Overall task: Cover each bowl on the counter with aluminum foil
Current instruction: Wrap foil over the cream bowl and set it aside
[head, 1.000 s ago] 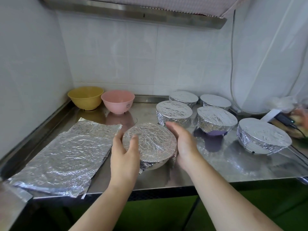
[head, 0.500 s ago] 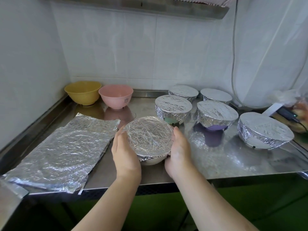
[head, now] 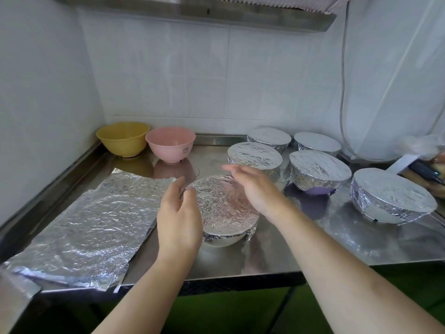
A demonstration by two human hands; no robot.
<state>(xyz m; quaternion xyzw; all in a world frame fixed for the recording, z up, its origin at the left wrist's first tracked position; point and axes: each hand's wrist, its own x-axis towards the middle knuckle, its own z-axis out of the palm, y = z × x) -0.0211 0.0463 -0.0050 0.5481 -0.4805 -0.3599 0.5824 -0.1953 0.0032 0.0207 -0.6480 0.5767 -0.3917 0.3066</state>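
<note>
Foil-wrapped, the near bowl [head: 226, 213] sits at the front of the steel counter [head: 313, 239], between the left hand [head: 179, 213] and right hand [head: 252, 186]; both hover with loose, spread fingers, gripping nothing, seemingly to press its edge down. Spare foil sheets [head: 84, 227] lie flat just left, within reach. Yellow [head: 122, 138] and pink [head: 170, 143] bowls wait uncovered by the white tiled wall; five covered bowls cluster right.

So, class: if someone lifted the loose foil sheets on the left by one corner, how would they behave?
The foil sheets would probably flop and bend, since they are thin and already crinkled. They look light, so a nudge could slide them across the smooth steel counter. The top sheet might lift off alone, as they lie loosely stacked.
</note>
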